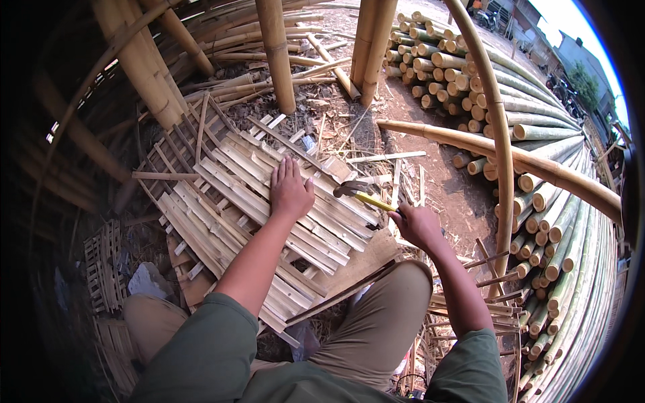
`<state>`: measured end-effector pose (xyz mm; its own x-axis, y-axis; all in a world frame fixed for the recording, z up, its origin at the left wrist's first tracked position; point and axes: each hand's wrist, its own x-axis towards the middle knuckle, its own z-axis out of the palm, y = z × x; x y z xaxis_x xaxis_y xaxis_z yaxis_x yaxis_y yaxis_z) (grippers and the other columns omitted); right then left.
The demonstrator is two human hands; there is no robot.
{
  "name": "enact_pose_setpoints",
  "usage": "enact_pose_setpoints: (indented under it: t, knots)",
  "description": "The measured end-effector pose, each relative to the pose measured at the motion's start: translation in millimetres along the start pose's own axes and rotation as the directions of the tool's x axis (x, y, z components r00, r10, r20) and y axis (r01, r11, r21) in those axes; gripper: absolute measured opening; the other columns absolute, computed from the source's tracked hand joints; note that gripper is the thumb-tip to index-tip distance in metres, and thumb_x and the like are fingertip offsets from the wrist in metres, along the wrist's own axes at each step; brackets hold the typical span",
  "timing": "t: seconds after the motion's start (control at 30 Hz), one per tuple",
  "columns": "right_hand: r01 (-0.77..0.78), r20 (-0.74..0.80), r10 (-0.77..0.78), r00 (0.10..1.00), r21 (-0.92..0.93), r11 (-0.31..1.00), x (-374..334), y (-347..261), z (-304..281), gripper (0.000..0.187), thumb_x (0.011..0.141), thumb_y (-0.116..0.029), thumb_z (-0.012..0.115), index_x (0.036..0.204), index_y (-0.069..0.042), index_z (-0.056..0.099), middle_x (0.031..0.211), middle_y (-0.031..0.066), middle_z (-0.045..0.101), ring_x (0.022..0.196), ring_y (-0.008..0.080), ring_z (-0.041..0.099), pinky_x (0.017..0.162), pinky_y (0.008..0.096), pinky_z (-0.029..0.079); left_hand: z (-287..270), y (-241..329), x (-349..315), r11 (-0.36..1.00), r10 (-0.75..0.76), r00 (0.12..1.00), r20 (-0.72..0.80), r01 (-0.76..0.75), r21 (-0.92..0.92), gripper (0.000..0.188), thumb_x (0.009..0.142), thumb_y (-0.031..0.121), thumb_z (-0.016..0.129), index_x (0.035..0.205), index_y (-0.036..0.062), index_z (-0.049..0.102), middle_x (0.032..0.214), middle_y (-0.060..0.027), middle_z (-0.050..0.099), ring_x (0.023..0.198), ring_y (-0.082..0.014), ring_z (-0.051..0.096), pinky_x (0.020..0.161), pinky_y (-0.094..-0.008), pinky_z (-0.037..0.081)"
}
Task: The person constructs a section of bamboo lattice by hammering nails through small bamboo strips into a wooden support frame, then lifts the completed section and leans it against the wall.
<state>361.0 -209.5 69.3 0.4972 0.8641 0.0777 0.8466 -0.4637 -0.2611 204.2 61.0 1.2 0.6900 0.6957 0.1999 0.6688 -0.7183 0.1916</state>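
Observation:
A panel of split bamboo slats [232, 183], laid side by side over cross strips, rests in front of my crossed legs. My left hand [291, 193] lies flat on the panel's upper middle, its fingers stretched out over the slats. To the right, my right hand [418, 226] is closed around the handle of a claw hammer [371, 199] with a yellow-and-black grip. The hammer's dark head is raised near the panel's right edge. Under the panel's lower right corner shows a flat wooden board [371, 256].
Cut bamboo poles [440, 60] are stacked at the right and far right. A slanting bamboo rail [497, 153] and upright bamboo posts [274, 57] stand around the spot. Loose strips [386, 158] and shavings litter the ground. A smaller slatted piece [104, 265] lies at left.

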Motion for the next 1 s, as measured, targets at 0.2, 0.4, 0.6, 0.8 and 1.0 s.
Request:
enact_pose_setpoints:
  t: [0.2,0.4,0.6,0.8,1.0]
  knots:
    - [0.041,-0.112,-0.035,0.993,0.050,0.998,-1,5,20,0.040,0.094,-0.041,0.056,0.077,-0.005,0.056,0.058,0.0185,0.058,0.056,0.0400,0.058,0.052,0.0504,0.045,5,0,1,1.000,0.006,1.000,-0.027,-0.007,-0.018,0.069,0.095,0.038,0.043,0.146,-0.0058,0.029,0.154,-0.0199,0.027,0.145,-0.0281,0.022,0.119,-0.0409,0.013]
    - [-0.009,-0.076,0.009,0.997,0.004,1.000,4,9,15,0.040,0.093,-0.041,0.058,0.078,-0.004,0.056,0.060,0.0189,0.059,0.057,0.0407,0.058,0.053,0.0507,0.045,5,-1,1,1.000,-0.003,1.000,-0.024,0.003,-0.005,0.069,0.095,0.038,0.043,0.146,-0.0050,0.028,0.155,-0.0190,0.027,0.145,-0.0276,0.022,0.119,-0.0406,0.013]
    - [0.182,-0.451,0.053,0.891,0.461,0.869,12,3,-5,0.027,0.096,-0.021,0.054,0.078,-0.002,0.052,0.055,0.0182,0.051,0.049,0.0375,0.051,0.048,0.0430,0.040,3,-1,1,1.000,0.000,1.000,-0.016,0.000,0.015,0.069,0.095,0.039,0.042,0.146,-0.0048,0.027,0.155,-0.0187,0.026,0.146,-0.0269,0.021,0.120,-0.0400,0.012]
    - [0.057,-0.022,-0.056,0.998,0.028,0.998,11,25,21,0.037,0.095,-0.035,0.055,0.079,-0.003,0.056,0.060,0.0213,0.056,0.057,0.0430,0.056,0.055,0.0517,0.044,11,-4,2,1.000,0.012,0.999,-0.046,-0.013,-0.011,0.063,0.097,0.035,0.039,0.147,-0.0032,0.028,0.155,-0.0187,0.027,0.145,-0.0277,0.022,0.119,-0.0407,0.013]
    - [0.030,-0.092,-0.020,0.996,0.109,0.994,6,24,14,0.040,0.096,-0.038,0.053,0.078,-0.002,0.054,0.059,0.0217,0.056,0.057,0.0442,0.056,0.055,0.0515,0.045,10,-3,2,1.000,0.030,0.998,-0.059,-0.030,-0.005,0.062,0.097,0.034,0.038,0.146,-0.0034,0.029,0.154,-0.0189,0.027,0.145,-0.0286,0.023,0.119,-0.0414,0.014]
